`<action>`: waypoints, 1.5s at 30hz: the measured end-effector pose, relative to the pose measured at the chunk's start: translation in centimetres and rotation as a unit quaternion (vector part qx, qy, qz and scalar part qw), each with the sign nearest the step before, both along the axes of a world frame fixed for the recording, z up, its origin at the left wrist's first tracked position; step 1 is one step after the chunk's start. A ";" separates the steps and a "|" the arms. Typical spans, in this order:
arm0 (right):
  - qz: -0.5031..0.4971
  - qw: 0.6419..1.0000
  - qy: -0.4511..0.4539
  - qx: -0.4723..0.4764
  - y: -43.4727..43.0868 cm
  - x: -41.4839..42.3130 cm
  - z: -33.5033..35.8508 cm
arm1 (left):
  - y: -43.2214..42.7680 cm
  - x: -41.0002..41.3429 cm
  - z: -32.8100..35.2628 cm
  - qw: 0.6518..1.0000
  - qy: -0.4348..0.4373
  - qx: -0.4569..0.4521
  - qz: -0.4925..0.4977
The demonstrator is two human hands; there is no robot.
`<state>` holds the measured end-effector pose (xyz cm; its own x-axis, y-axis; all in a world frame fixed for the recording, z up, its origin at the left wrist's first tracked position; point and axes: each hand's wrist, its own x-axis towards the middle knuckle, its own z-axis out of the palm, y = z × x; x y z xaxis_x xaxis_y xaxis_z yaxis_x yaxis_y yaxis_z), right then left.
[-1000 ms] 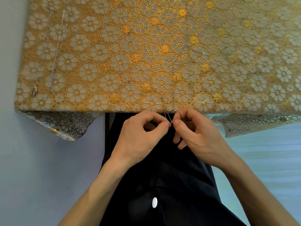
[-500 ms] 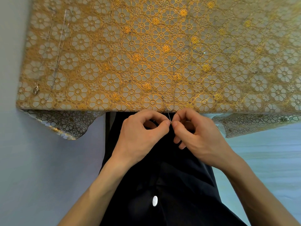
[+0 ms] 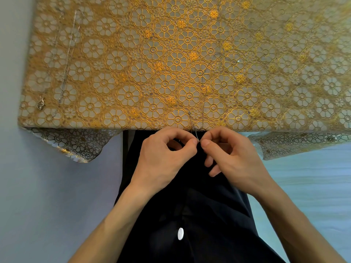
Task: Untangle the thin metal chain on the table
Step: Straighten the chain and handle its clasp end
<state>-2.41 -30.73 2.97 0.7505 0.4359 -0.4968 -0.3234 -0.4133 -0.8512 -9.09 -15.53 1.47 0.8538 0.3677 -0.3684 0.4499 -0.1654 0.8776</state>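
A thin metal chain (image 3: 203, 95) runs down the flowered yellow tablecloth and hangs over the table's front edge. Just below that edge my left hand (image 3: 163, 158) and my right hand (image 3: 233, 158) meet fingertip to fingertip. Each pinches the chain's hanging part (image 3: 196, 135) between thumb and forefinger. The other fingers of both hands are curled. The chain's far end fades into the pattern near a small bright bead (image 3: 238, 61).
A second chain (image 3: 69, 52) with a clasp (image 3: 41, 104) lies straight along the table's left side. The tablecloth (image 3: 133, 73) droops over the front corners. My dark-clothed lap (image 3: 190, 205) sits under the hands, with a white button (image 3: 180, 233).
Both hands keep pinching the chain at the table edge. The fingertips shifted only slightly and the hanging loop looks a little shorter.
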 end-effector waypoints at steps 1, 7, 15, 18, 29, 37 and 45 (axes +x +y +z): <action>-0.016 1.000 0.012 0.005 0.0 0.0 0.0 | 0.0 0.0 0.1 1.000 -0.001 0.002 0.002; -0.064 0.993 0.097 0.033 0.0 -0.5 0.2 | -0.6 -0.1 0.3 0.999 -0.022 0.025 0.014; -0.103 0.982 0.154 0.046 0.3 -0.5 0.2 | -1.1 -0.8 0.2 0.988 -0.080 0.132 0.005; -0.100 0.983 0.151 0.037 0.4 -0.3 0.2 | -1.1 -0.8 0.0 0.982 -0.092 0.165 -0.001; -0.097 0.986 0.132 0.024 0.9 -0.5 0.0 | -1.7 -1.0 -0.2 0.975 -0.102 0.197 0.005; -0.015 0.998 0.053 0.003 0.5 -0.6 -0.5 | -1.2 -0.8 0.0 0.997 -0.036 0.064 0.000; 0.066 0.993 -0.089 -0.042 0.0 -0.3 -0.2 | -0.4 -0.1 0.1 1.000 0.004 0.007 -0.001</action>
<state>-2.75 -30.69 2.73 0.7689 0.4991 -0.3996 -0.1089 -0.5136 -0.8511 -9.16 -15.92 1.54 0.8521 0.3712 -0.3689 0.4557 -0.1796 0.8718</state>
